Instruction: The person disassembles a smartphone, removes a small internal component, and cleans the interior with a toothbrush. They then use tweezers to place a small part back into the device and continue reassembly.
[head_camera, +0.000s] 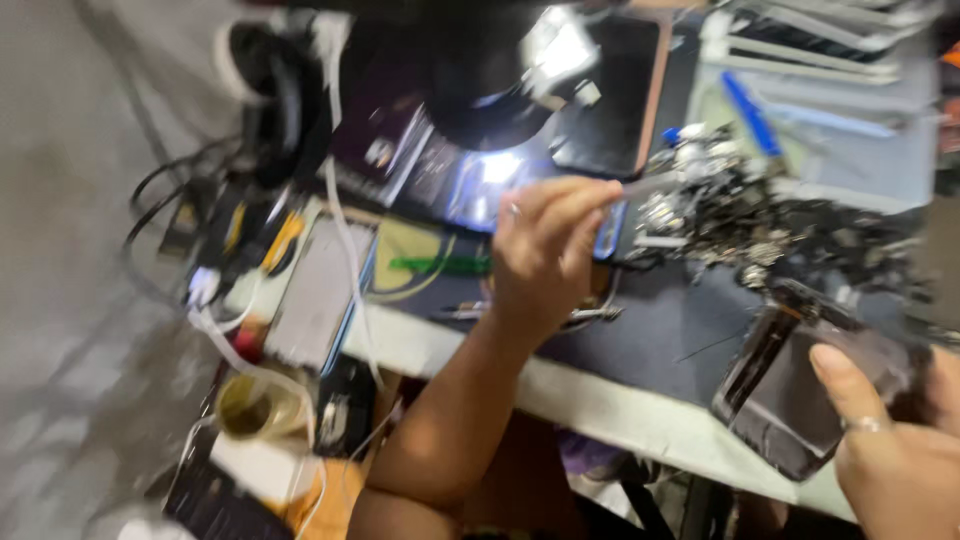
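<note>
The left hand (545, 255) is stretched out over the dark mat of the surface (600, 400), its fingers (575, 195) pinched on what looks like a pair of tweezers (650, 185) whose tip reaches toward the heap of small metal parts (740, 220); the blur hides whether the tip is touching anything. The right hand (895, 450) sits at the near right edge, thumb laid across a dark phone (800, 395) that it grips tilted, half over the surface's white rim, a ring on one finger. By the look of it the step in hand is picking a small part out of the heap while the phone is held ready. A lit lamp (555, 50) glares above a second flat device (610, 95), and a green tool (440, 265) lies left of the reaching hand, near cables (160, 215) and a tape roll (250, 405). Picking from so tangled a heap would call for a fine, steady pinch and a slow lift so nothing neighbouring gets dragged along, with the phone kept level and close by.
</note>
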